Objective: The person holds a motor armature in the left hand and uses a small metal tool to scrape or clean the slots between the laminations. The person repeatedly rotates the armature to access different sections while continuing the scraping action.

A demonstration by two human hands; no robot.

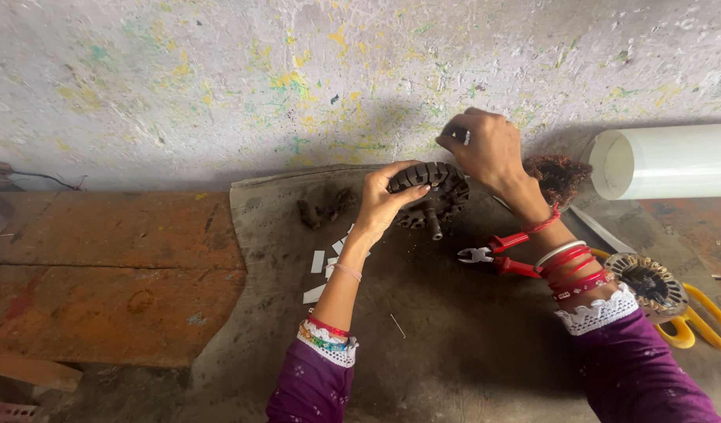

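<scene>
the left hand (382,202) grips the rim of a black slotted motor core (431,194) on the dark mat (423,329). above the core, the right hand (486,149) pinches something small. red pliers (498,254) lie right of the core.

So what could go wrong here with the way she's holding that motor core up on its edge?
The black motor core is tilted on edge, steadied only by the left hand; it could tip or roll. The right hand pinches something small above it that might drop. The red pliers lie right under the right forearm, easy to knock.
</scene>
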